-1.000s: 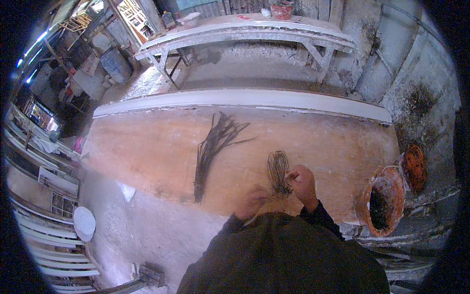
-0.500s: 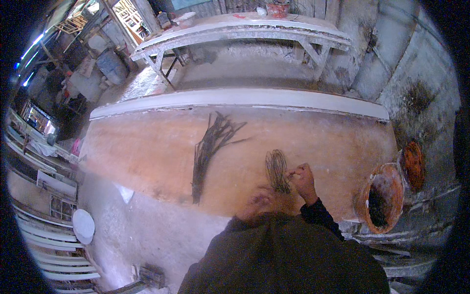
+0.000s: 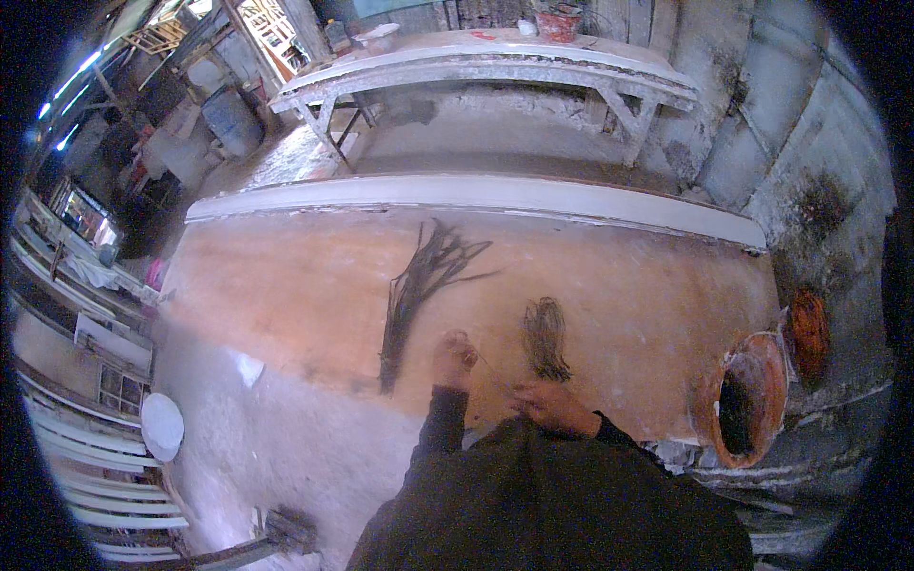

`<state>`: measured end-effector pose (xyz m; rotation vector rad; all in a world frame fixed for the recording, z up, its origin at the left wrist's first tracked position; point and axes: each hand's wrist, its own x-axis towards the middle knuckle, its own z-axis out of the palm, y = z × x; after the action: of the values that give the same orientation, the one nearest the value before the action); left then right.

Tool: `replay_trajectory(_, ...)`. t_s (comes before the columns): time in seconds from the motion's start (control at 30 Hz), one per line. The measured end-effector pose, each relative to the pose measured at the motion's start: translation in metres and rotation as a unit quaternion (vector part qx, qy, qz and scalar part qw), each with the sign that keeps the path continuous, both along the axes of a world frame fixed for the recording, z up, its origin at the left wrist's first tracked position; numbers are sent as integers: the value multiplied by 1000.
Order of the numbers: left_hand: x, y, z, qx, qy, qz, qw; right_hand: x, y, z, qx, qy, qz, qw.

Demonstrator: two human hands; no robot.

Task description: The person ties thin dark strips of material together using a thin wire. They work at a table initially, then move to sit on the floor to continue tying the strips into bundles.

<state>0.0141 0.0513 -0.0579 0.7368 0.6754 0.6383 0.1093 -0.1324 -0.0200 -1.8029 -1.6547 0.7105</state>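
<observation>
My left hand [image 3: 454,360] is closed above the near part of the orange-brown table [image 3: 286,276]. Close to my body, my right hand [image 3: 556,406] has its fingers pinched together. A thin strand [image 3: 491,367] runs faintly from one hand to the other, too fine to tell its material. Just beyond my right hand lies a small bundle of dark, thin strands [image 3: 545,340], untouched. Left of it, past my left hand, rests a longer bunch of dark strips [image 3: 411,295], its far end fanned out.
A raised white board [image 3: 476,190] edges the table's far side. At the right stand an orange bucket [image 3: 747,400] and a coil of orange strands [image 3: 808,335]. Behind is a second long white bench [image 3: 495,71]. White slats [image 3: 124,504] lie at the lower left, near a round white lid [image 3: 162,427].
My left hand has moved left and forward, away from the small bundle. My right hand has dropped back toward my body. A thin strand now shows between them.
</observation>
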Motion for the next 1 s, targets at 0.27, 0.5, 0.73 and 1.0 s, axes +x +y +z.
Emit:
replay_trajectory(0.27,-25,69,-18,297,205,-151,920,27,-17,6,-4,-34,-215,976)
replay_trajectory(0.5,-55,110,-32,480,557,66,674,50,-13,-2,-7,-86,-352,932)
replay_trajectory(0.73,-63,108,-48,409,641,0,649,52,-9,-19,-19,-147,-313,938)
replay_trajectory(1.0,-59,94,-33,482,600,26,638,47,-6,-2,-56,-198,-318,926)
